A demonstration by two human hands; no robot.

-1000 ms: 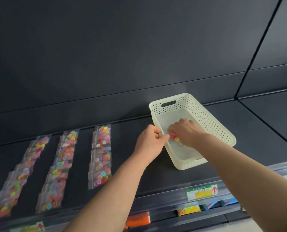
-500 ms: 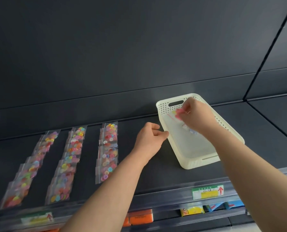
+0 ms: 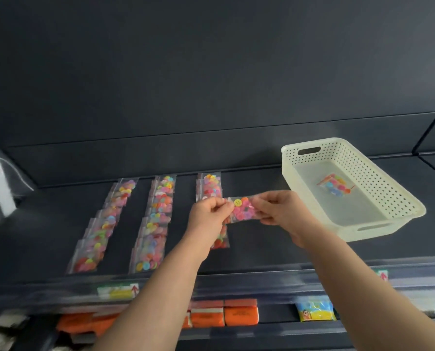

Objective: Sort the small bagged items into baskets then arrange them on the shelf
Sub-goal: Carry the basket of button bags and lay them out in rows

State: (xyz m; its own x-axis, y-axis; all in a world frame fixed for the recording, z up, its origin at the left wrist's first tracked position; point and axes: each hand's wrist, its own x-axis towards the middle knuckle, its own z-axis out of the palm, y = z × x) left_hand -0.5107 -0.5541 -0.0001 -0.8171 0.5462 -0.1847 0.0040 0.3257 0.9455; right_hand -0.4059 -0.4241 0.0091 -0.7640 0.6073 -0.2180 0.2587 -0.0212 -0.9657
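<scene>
Holding a small clear bag of buttons (image 3: pixel 241 210) between them in the head view, the left hand (image 3: pixel 207 214) and the right hand (image 3: pixel 279 211) each pinched one end with curled fingers and thumb. The bag was stretched sideways above the dark shelf (image 3: pixel 262 247), over the third row of bags (image 3: pixel 210 186). Two longer rows, the left row (image 3: pixel 102 224) and the middle row (image 3: pixel 155 221), lay flat further left. The cream basket (image 3: pixel 378 188) sat on the shelf to the right, apart from the hands, with a second button bag (image 3: pixel 334 184) on its floor. Blurred orange packs (image 3: pixel 240 315) showed on the level below.
</scene>
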